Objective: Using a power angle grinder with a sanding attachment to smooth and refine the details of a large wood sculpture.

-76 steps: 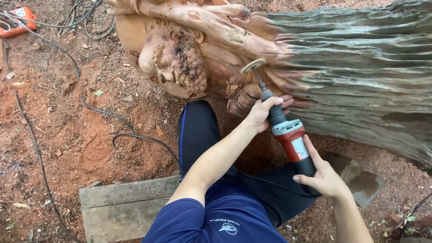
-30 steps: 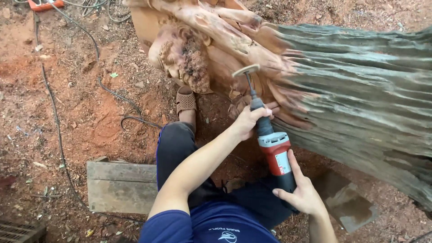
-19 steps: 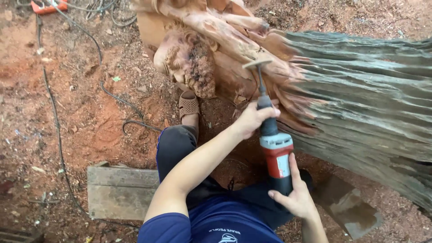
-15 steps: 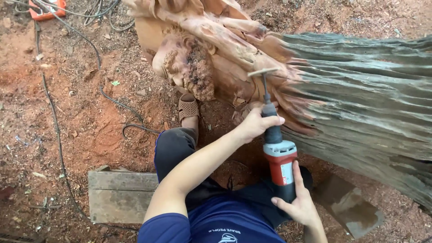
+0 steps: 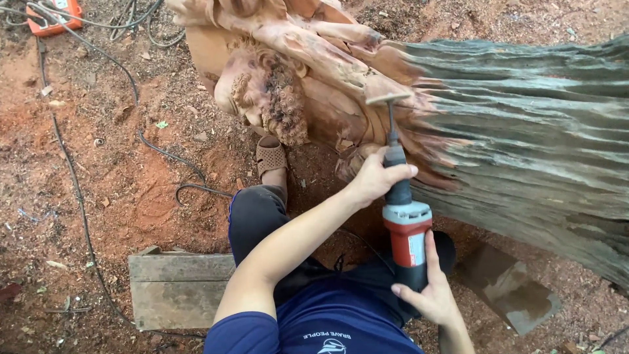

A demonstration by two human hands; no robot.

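- Grinder [image 5: 406, 229] front and centre in the head view: a red-and-grey straight power tool with a long thin shaft and a small flat disc [image 5: 388, 98] at the tip, the disc sitting right against the pale carved wood of the sculpture [image 5: 295, 59].
- Left hand [image 5: 375, 177] is wrapped tight around the dark neck of the tool, just below the shaft; right hand [image 5: 429, 295] is closed around the rear of the body, thumb up along the red casing.
- Handling call: the tool looks stiff, dense and tail-heavy, so the two-point hold, one hand at the neck and one at the back, seems the sound way to steer it; the thin shaft itself is no place for fingers.
- The carving, with its curly-haired head [image 5: 272, 98], looks hard but finely detailed, so thin ridges could chip under a slip.
- Edges: the weathered grey log [image 5: 524, 151] walls off the right side, its splintered fringe just beside the disc.
- Open room lies to the left over the red dirt [image 5: 98, 183], though black cables [image 5: 85, 216] snake across it, near the sandalled foot [image 5: 270, 157].
- A wooden plank seat [image 5: 177, 292] sits under the person; an orange tool [image 5: 56, 14] rests well apart at top left.
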